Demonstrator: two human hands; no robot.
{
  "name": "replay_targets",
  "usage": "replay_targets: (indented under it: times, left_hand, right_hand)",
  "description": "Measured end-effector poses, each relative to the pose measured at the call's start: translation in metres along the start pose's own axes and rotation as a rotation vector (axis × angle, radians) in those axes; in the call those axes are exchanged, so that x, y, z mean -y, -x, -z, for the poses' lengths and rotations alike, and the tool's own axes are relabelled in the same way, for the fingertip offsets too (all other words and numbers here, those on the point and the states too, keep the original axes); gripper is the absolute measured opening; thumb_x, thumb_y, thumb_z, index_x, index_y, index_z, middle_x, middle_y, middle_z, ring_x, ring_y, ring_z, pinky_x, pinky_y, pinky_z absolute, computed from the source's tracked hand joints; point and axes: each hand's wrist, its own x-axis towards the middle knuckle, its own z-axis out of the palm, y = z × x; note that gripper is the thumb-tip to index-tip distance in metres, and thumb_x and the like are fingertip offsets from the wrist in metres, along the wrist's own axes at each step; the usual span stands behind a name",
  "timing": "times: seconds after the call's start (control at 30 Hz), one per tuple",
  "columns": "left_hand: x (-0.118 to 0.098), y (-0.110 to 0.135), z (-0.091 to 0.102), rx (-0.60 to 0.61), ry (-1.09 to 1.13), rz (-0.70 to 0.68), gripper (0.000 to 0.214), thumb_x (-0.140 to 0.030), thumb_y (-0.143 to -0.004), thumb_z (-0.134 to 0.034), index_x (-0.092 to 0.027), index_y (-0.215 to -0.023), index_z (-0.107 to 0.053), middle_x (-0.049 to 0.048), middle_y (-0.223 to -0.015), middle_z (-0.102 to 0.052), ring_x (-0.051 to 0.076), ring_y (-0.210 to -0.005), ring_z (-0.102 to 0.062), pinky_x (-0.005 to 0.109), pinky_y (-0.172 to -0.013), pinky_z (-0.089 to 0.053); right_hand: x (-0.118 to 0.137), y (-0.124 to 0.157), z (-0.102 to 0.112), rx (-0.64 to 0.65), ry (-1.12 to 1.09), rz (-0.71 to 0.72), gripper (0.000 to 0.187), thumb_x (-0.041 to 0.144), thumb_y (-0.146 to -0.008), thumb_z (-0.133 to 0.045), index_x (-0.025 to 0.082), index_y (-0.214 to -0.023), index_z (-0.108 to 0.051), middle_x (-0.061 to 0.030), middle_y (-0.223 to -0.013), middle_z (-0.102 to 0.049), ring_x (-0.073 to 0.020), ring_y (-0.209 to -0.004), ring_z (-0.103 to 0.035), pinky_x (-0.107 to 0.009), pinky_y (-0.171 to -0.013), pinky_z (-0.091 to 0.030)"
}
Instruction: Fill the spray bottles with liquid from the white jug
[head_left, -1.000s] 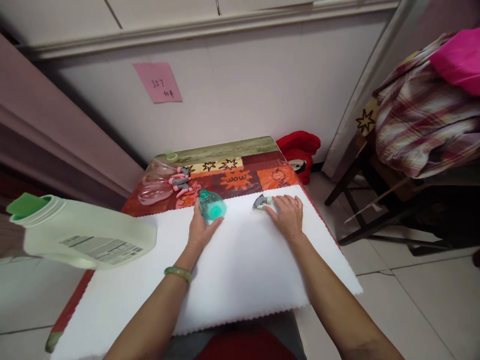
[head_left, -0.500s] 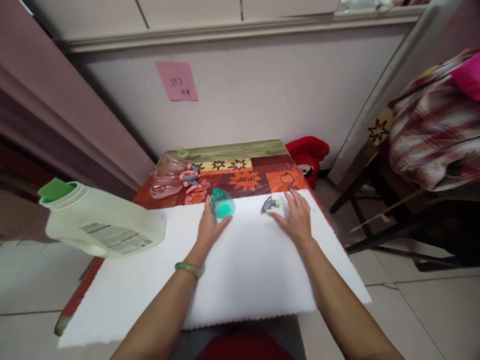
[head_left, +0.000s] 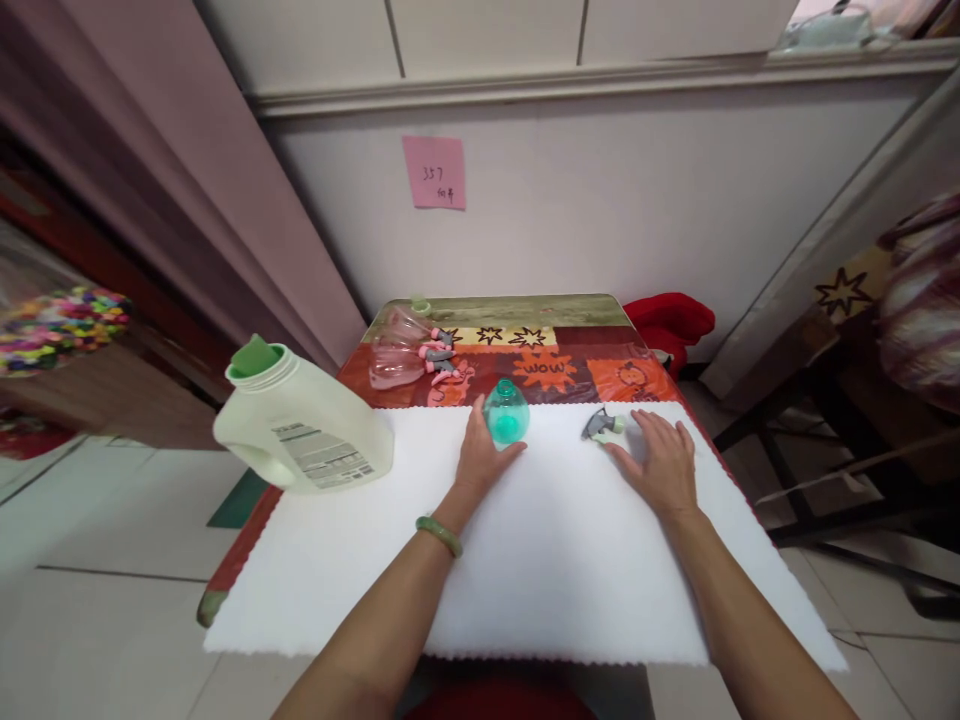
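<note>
A small clear teal bottle (head_left: 507,415) with an uncapped neck stands on the white mat (head_left: 540,560). My left hand (head_left: 480,450), with a green bangle at the wrist, curves around its left and near side, thumb along the front. To the right lies a grey spray head (head_left: 600,424) with a pale green collar. My right hand (head_left: 661,462) rests beside it with fingers spread, the thumb tip close to the trigger; whether they touch I cannot tell. Nothing shows inside the right hand.
A large pale green jug (head_left: 307,430) with a green piece in its mouth stands at the left. Behind the mat lie clear pink bottles (head_left: 396,362) and several pink-and-grey spray heads (head_left: 439,353) on the patterned table. A dark stool (head_left: 810,470) is at the right.
The view has turned left, so everything appears further right. Both hands keep about the same places beside the bottle and the spray head.
</note>
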Motion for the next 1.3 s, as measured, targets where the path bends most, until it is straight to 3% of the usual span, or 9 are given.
replay_targets:
  times: [0.13,0.33,0.53,0.87,1.03,1.17,1.23,1.3]
  left_hand:
    - [0.003,0.003,0.000,-0.011,0.060,-0.001,0.111,-0.041,-0.070,-0.083,-0.022,-0.156,-0.014,0.0218,-0.160,-0.033,0.035,-0.148,-0.035,0.053,-0.119,-0.029]
    - [0.006,0.008,0.000,-0.015,0.136,0.013,0.109,-0.030,-0.071,-0.081,-0.021,-0.156,-0.013,0.0222,-0.159,-0.033,0.035,-0.147,-0.035,0.053,-0.119,-0.031]
    - [0.007,0.012,0.001,-0.046,0.191,0.016,0.110,-0.027,-0.068,-0.082,-0.023,-0.156,-0.016,0.0193,-0.156,-0.037,0.035,-0.144,-0.039,0.054,-0.117,-0.034]
    - [0.007,0.015,0.002,-0.044,0.222,0.032,0.102,-0.022,-0.072,-0.079,-0.024,-0.154,-0.019,0.0182,-0.152,-0.042,0.034,-0.141,-0.042,0.053,-0.116,-0.035]
    - [0.007,0.014,0.004,-0.053,0.228,0.023,0.106,-0.024,-0.068,-0.084,-0.022,-0.153,-0.021,0.0201,-0.150,-0.043,0.036,-0.139,-0.044,0.054,-0.114,-0.038]
    - [0.008,0.012,0.002,-0.060,0.232,0.004,0.112,-0.024,-0.061,-0.089,-0.022,-0.152,-0.023,0.0204,-0.149,-0.043,0.038,-0.140,-0.042,0.055,-0.114,-0.036]
    - [0.010,0.012,0.001,-0.061,0.242,0.001,0.112,-0.024,-0.061,-0.089,-0.023,-0.152,-0.022,0.0197,-0.149,-0.042,0.037,-0.140,-0.042,0.055,-0.115,-0.035]
    - [0.011,0.011,0.001,-0.066,0.254,0.007,0.111,-0.025,-0.063,-0.088,-0.024,-0.152,-0.022,0.0189,-0.149,-0.042,0.037,-0.140,-0.042,0.056,-0.114,-0.035]
  right_hand:
    - [0.006,0.004,0.005,-0.057,0.044,0.004,0.055,0.055,-0.094,-0.055,0.017,-0.133,-0.058,-0.0174,-0.137,-0.063,-0.0351,-0.128,-0.054,-0.049,-0.112,-0.034]
    - [0.009,0.007,0.000,0.042,0.079,0.039,0.053,0.055,-0.096,-0.053,0.017,-0.132,-0.061,-0.0146,-0.117,-0.072,-0.0314,-0.109,-0.064,-0.041,-0.097,-0.048]
    - [0.007,0.009,-0.001,-0.011,0.119,0.085,0.062,0.060,-0.093,-0.054,0.014,-0.135,-0.058,-0.0177,-0.121,-0.071,-0.0344,-0.108,-0.065,-0.046,-0.098,-0.048]
    - [0.001,0.017,-0.004,0.046,0.101,0.015,0.054,0.059,-0.095,-0.048,0.015,-0.123,-0.066,-0.0162,-0.117,-0.071,-0.0337,-0.111,-0.063,-0.045,-0.099,-0.049]
    - [0.016,0.007,-0.001,0.015,0.084,0.056,0.056,0.056,-0.095,-0.050,0.014,-0.132,-0.061,-0.0187,-0.130,-0.066,-0.0342,-0.120,-0.060,-0.048,-0.104,-0.047]
    - [0.023,0.007,0.033,-0.083,0.052,0.010,0.059,0.055,-0.095,-0.045,0.014,-0.136,-0.056,-0.0204,-0.136,-0.062,-0.0365,-0.127,-0.057,-0.053,-0.106,-0.044]
    - [0.019,0.040,0.066,-0.159,0.060,-0.116,0.052,0.054,-0.095,-0.044,0.018,-0.126,-0.063,-0.0196,-0.123,-0.069,-0.0375,-0.117,-0.063,-0.052,-0.099,-0.049]
    - [0.019,0.103,0.102,-0.125,0.096,-0.264,0.034,0.051,-0.094,-0.044,0.030,-0.094,-0.071,-0.0121,-0.087,-0.074,-0.0340,-0.081,-0.071,-0.047,-0.071,-0.056]
